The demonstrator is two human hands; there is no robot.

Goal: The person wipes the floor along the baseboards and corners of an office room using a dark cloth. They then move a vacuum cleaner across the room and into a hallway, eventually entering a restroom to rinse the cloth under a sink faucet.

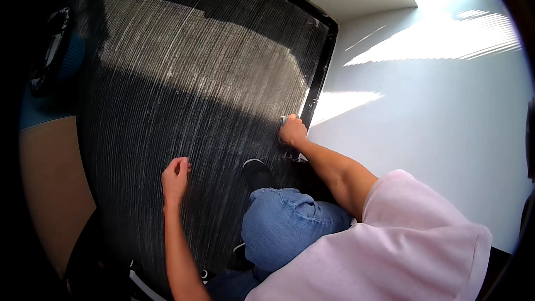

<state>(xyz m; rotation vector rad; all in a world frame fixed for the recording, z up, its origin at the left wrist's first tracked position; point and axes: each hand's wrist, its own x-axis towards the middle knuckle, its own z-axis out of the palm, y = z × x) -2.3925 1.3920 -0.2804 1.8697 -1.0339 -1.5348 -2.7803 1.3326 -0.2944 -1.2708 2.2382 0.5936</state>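
My right hand [292, 132] is closed low beside the black baseboard [320, 75], at the corner where floor and white wall meet. A small greyish thing [284, 120] shows at its fingers, mostly hidden, so its kind cannot be made out. My left hand [176, 177] is held over the dark striped carpet [145, 134], away from the wall. Its fingers are curled together with the thumb; whatever they may hold is hidden. Pale flecks mark the baseboard near my right hand.
The white wall [423, 128] rises on the right, with bright sunlight patches. A blue bin with a dark liner [69, 56] stands at the far left, by a tan panel [56, 178]. My bent jeans-covered knee [284, 223] and dark shoe [258, 173] are between my arms.
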